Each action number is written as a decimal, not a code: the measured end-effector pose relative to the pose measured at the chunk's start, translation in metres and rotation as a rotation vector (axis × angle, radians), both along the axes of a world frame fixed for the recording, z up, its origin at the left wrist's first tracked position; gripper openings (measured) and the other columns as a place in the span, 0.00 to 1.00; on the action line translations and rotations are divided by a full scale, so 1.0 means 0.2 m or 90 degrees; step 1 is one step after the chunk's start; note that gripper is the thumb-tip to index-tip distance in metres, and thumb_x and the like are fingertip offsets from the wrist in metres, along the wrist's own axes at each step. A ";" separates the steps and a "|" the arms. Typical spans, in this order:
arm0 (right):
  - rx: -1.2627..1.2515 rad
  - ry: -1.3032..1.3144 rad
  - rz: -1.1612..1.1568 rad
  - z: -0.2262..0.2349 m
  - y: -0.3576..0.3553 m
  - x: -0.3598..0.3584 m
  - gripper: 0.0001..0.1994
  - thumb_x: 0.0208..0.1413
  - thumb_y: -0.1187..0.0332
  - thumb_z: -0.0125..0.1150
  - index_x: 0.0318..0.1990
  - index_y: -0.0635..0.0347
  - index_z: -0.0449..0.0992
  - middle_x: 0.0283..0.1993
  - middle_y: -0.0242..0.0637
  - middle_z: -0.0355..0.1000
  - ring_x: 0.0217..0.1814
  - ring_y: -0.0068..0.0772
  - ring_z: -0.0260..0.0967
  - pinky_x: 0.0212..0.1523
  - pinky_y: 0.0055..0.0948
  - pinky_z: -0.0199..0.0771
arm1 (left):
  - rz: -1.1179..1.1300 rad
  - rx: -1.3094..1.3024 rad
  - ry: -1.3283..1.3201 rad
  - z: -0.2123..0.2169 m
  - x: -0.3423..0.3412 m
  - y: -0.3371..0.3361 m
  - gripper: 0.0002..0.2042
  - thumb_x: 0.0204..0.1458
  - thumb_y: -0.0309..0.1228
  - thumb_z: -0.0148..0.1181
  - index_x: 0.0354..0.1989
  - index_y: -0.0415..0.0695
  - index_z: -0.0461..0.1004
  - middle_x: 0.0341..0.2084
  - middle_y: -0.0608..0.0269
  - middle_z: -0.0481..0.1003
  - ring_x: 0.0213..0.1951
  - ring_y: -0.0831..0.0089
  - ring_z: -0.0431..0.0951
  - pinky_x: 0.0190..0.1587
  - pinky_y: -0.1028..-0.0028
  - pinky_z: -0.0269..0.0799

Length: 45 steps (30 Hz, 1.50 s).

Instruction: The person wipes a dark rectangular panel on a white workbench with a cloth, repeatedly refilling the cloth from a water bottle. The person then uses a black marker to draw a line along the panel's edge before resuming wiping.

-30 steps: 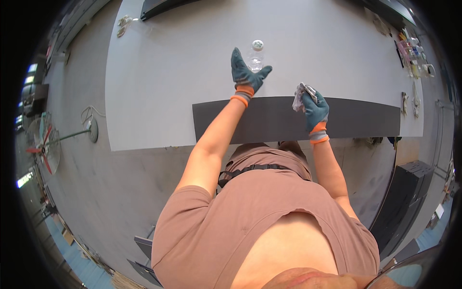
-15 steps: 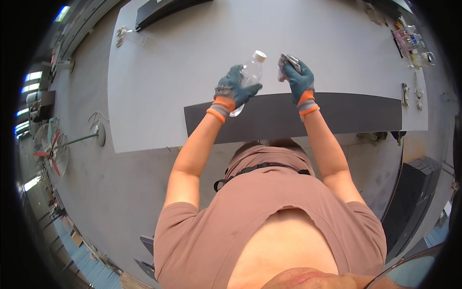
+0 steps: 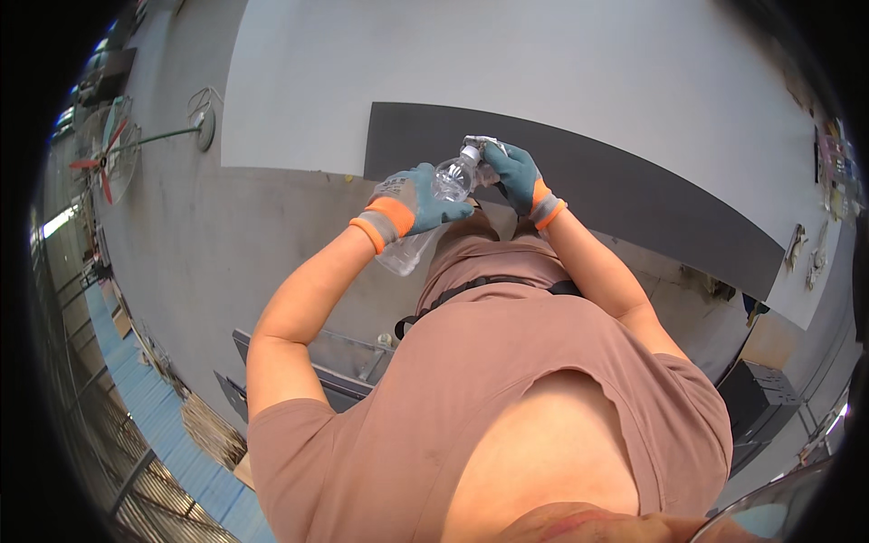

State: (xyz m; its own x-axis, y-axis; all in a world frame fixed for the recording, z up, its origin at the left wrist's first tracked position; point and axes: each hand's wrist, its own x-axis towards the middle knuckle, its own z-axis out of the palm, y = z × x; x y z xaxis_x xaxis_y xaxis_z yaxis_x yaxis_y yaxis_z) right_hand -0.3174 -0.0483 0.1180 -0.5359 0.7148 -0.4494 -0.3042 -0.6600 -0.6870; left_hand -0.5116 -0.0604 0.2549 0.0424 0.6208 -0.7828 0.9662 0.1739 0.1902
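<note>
My left hand [image 3: 409, 201], in a teal-coated work glove with an orange cuff, is closed around a clear plastic bottle [image 3: 452, 180]. The bottle is tilted, its white cap up and to the right and its base showing below my wrist. Close against the cap is my right hand [image 3: 514, 174], gloved the same way and closed on a crumpled greyish rag [image 3: 487, 142]. Whether the rag or fingers touch the cap I cannot tell. Beyond both hands lies a long dark grey panel [image 3: 561, 172] along the near edge of a white-topped table [image 3: 299, 109].
A standing fan [image 3: 104, 161] with red blades is at the far left. Dark panels [image 3: 339, 366] stand behind my left elbow. Stacked black pieces [image 3: 760, 398] are at the right. Small items [image 3: 806, 253] lie at the table's right end.
Both hands have come nearer my body and lower, and the bottle's cap and the rag have come together. My view has turned, so the table and panel now slant down to the right.
</note>
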 end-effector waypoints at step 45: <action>1.192 -0.755 0.392 -0.36 -0.28 -0.87 0.27 0.55 0.70 0.60 0.65 0.44 0.76 0.72 0.32 0.66 0.77 0.43 0.59 0.81 0.45 0.54 | 0.613 0.842 -0.297 -1.03 -1.85 -0.03 0.46 0.31 0.57 0.85 0.54 0.38 0.73 0.44 0.55 0.81 0.44 0.60 0.82 0.52 0.62 0.79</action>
